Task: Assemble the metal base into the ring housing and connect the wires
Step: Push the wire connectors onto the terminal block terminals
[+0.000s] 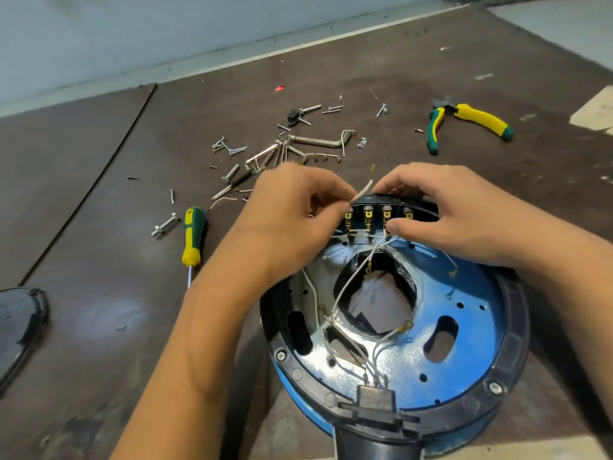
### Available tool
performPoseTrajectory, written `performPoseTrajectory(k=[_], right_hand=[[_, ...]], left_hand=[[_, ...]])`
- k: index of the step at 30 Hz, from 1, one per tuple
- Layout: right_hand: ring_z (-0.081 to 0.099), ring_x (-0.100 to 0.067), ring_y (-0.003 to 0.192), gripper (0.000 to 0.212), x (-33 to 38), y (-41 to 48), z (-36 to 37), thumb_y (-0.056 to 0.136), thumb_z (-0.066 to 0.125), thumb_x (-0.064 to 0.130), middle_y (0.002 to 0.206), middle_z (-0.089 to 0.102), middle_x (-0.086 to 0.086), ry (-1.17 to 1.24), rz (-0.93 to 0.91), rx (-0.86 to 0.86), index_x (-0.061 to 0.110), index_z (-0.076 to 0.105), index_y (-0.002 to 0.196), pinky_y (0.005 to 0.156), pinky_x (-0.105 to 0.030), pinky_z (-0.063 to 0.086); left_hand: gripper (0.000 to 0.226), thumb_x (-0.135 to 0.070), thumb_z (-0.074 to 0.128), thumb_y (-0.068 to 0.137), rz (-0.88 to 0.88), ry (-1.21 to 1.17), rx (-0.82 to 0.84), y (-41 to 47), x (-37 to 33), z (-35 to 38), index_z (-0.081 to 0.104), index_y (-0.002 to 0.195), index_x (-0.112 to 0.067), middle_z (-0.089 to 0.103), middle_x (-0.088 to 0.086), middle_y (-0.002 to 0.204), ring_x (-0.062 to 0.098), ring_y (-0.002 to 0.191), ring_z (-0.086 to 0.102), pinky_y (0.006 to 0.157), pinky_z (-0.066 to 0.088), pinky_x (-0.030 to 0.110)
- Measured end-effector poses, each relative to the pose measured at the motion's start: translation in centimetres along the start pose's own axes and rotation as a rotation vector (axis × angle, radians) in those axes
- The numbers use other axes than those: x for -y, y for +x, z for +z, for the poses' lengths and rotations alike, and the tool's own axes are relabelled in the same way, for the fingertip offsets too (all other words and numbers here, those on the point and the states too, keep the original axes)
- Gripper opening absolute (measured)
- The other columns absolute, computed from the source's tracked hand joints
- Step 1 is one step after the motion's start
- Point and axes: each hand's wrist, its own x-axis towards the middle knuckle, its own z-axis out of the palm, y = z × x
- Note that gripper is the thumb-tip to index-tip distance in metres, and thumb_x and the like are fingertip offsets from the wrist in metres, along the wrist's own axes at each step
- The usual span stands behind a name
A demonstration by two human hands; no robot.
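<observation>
The blue metal base (471, 330) sits inside the black ring housing (512, 346) near the table's front. Several white wires (345, 293) with brass terminals run across its central opening. A row of brass switch terminals (368, 217) lines the housing's far edge. My left hand (292, 210) pinches a white wire end (363, 192) just above the leftmost terminal. My right hand (444, 207) grips the housing's far rim, its thumb pressing by the terminals.
A green-yellow screwdriver (193, 234) lies left of the housing. Loose screws and metal brackets (282, 147) are scattered behind my hands. Green-yellow pliers (464, 122) lie at the far right. A dark curved part (20, 323) sits at the left edge.
</observation>
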Motion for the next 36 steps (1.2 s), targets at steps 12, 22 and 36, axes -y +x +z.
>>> performPoseTrajectory(k=[12, 22, 36], right_hand=[[0.060, 0.005, 0.103, 0.035, 0.9, -2.1, -0.6, 0.087, 0.074, 0.024, 0.107, 0.063, 0.023, -0.040, -0.021, -0.008, 0.035, 0.065, 0.119, 0.085, -0.016, 0.044], [0.059, 0.004, 0.110, 0.037, 1.2, -3.7, -0.5, 0.088, 0.073, 0.026, 0.111, 0.062, 0.027, -0.022, -0.002, -0.029, 0.045, 0.063, 0.118, 0.091, -0.021, 0.047], [0.068, -0.003, 0.096, 0.020, 4.6, -4.0, -0.4, 0.089, 0.068, 0.027, 0.097, 0.071, 0.018, 0.024, -0.202, -0.204, 0.023, 0.075, 0.108, 0.082, -0.014, 0.049]], left_hand=[[0.020, -0.035, 0.050, 0.072, -0.075, 0.205, -0.105, -5.3, -4.0, 2.2, 0.063, 0.066, -0.020, 0.055, -0.002, 0.052, 0.018, 0.059, 0.054, 0.079, 0.049, 0.040], [0.012, -0.028, 0.063, 0.082, -0.064, 0.088, -0.340, -7.6, -2.9, 3.2, 0.075, 0.082, -0.030, 0.071, -0.015, 0.075, 0.008, 0.072, 0.056, 0.071, 0.050, 0.038], [0.010, -0.027, 0.071, 0.086, -0.089, -0.024, -0.214, -6.9, -2.3, 3.0, 0.078, 0.092, -0.031, 0.071, -0.017, 0.083, 0.004, 0.084, 0.061, 0.079, 0.050, 0.033]])
